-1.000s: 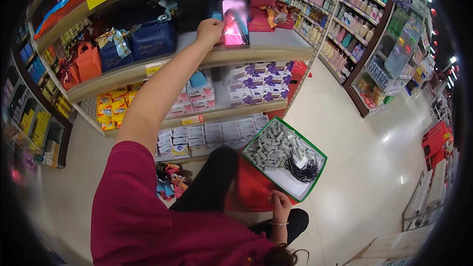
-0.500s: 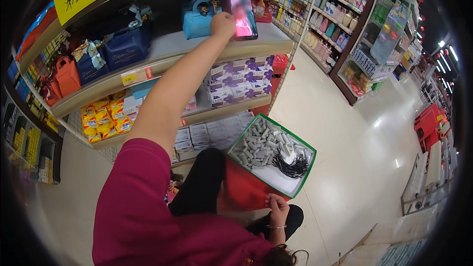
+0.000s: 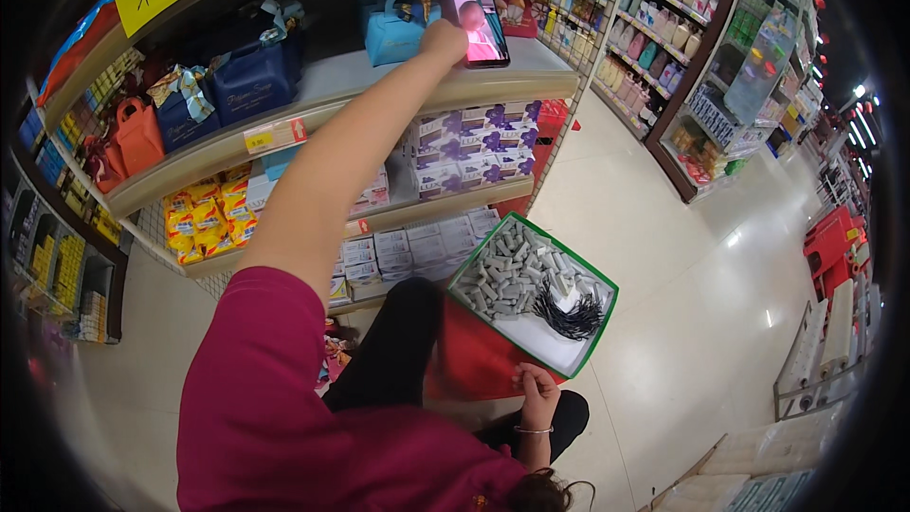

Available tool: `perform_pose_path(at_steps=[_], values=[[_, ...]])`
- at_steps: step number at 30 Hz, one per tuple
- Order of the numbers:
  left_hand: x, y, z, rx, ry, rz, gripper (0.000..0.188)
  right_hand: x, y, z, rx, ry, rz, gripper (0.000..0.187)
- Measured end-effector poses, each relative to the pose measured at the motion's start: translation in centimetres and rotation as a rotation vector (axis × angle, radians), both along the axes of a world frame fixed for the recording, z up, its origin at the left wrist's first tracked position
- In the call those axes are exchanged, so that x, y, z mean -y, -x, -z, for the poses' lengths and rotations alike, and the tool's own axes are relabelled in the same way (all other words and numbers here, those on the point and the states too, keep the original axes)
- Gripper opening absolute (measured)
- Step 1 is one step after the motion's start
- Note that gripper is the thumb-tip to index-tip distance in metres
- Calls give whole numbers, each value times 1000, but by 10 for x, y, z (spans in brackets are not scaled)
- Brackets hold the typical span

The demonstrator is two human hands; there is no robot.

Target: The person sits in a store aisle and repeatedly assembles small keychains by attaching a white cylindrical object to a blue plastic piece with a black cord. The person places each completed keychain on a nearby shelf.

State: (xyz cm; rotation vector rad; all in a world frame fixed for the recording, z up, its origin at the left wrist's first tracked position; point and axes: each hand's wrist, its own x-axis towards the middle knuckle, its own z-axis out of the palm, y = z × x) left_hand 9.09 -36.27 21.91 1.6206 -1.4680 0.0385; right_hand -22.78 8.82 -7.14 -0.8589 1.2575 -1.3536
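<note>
My left hand (image 3: 444, 42) reaches up to the shelf, its fingers closed at the left edge of a smartphone (image 3: 484, 30). The phone stands upright with its screen lit; its lower end is near the shelf's front. Left of it is a light blue gift bag (image 3: 396, 36), with a dark red bag (image 3: 517, 14) behind. My right hand (image 3: 538, 396), a bracelet on its wrist, is over my knee by the near side of a red box (image 3: 479, 356) with a green rim. Its fingers are curled together with nothing visible in them. Small grey plastic pieces (image 3: 507, 275) and black cords (image 3: 569, 315) lie inside the box.
Dark blue gift bags (image 3: 251, 85) and an orange one (image 3: 138, 140) stand farther left on the shelf (image 3: 341, 81). Purple-and-white cartons (image 3: 474, 156) and yellow packets (image 3: 209, 216) fill the lower shelf. A bottle rack (image 3: 654, 28) lies across the aisle.
The view has shifted slightly, moving the shelf and box to the right in the picture. The smartphone sits slightly farther back, my left hand closer over its edge. My right hand is nearly unchanged.
</note>
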Motion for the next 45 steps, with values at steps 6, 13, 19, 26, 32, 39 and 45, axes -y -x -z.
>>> perform_pose_path(at_steps=[6, 13, 19, 26, 32, 39, 45], values=[[-62, -27, -25, 123, 454, -2, 24, -7, 5, -2, -55, -3, -16, 16], [-38, -69, -43, 230, 323, -347, 28, -7, -1, -7, -87, 57, -1, 17], [-54, -66, -50, 63, 517, -168, 32, -14, -7, -16, -73, 13, -3, 16], [-152, -37, -40, -63, 547, 432, 11, -10, -4, -26, -237, 24, 9, 14], [-257, 25, 88, -444, -241, 865, 12, 13, 1, -31, -240, 63, 38, 16], [-354, 100, 202, -638, -498, 934, 11, 65, 19, -27, -800, 104, 90, 15], [-374, 106, 230, -411, -373, 928, 12, 106, 23, -22, -1438, 75, 90, 19]])
